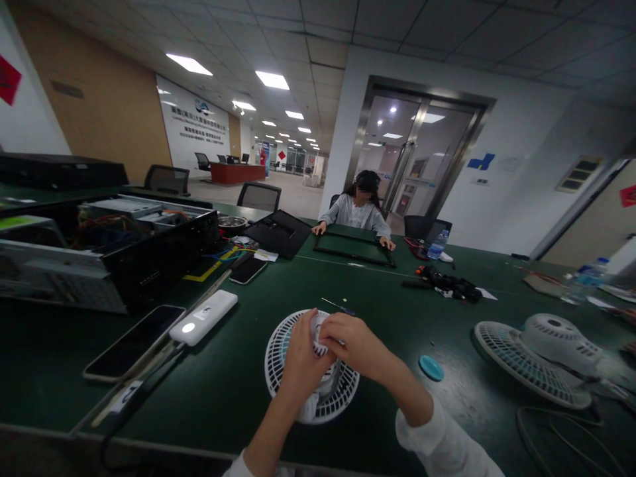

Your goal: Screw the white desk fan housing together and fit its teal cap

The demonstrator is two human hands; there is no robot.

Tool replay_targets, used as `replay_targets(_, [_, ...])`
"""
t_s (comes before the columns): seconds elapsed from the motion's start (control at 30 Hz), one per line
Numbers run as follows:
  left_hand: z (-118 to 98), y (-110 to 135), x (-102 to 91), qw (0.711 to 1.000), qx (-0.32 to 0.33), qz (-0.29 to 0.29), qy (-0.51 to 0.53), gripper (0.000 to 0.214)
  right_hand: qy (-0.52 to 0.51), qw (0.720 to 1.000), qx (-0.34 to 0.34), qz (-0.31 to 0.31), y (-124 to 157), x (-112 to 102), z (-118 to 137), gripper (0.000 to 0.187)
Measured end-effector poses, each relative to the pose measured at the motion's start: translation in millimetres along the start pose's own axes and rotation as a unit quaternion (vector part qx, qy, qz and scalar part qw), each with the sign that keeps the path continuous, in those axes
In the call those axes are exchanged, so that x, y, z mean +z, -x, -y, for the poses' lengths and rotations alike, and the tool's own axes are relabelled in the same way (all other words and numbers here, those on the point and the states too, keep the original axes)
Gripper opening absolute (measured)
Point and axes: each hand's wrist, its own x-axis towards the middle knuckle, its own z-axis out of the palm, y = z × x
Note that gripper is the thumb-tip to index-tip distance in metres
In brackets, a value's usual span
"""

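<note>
A small white fan (275, 361) with a round slatted grille lies on the green table in front of me, with bluish blades showing faintly through the slats. Above its middle rises a rounded white housing part (318, 326). My left hand (304, 358) is wrapped around the left side of this part. My right hand (352, 341) closes on it from the right with bent fingers. Much of the housing is hidden by my hands. Just beyond the fan lies a thin screwdriver (342, 308). To the right rests a teal round cap (431, 368).
Another white fan (531, 361) and its cable lie right. At left are an opened computer case (124, 255), a phone (134, 343) and a white power bank (205, 318) with a cable. Across the table a person (358, 205) holds a black frame (354, 257).
</note>
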Motion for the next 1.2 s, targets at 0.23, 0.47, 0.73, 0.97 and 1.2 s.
replay_targets(0.23, [-1, 0, -1.1, 1.000, -0.009, 0.011, -0.010, 0.059, 0.018, 0.998, 0.017, -0.052, 36, 21, -7, 0.025])
replay_targets(0.47, [-8, 1, -3.9, 0.997, -0.068, 0.019, -0.021, 0.065, 0.160, 0.910, 0.340, -0.176, 115, 45, -88, 0.041])
replay_targets(0.73, [-10, 1, -5.6, 0.995, -0.087, 0.032, -0.022, 0.065, 0.192, 0.819, 0.522, -0.140, 178, 70, -142, 0.039])
replay_targets(0.97, [-13, 0, -5.4, 0.996, -0.073, 0.020, -0.041, 0.063, 0.100, 0.921, 0.367, -0.087, 110, 115, -138, 0.036])
replay_targets(1.2, [-7, 0, -2.7, 0.998, -0.044, 0.004, -0.051, 0.060, 0.050, 0.917, 0.374, -0.130, 52, 108, -165, 0.033])
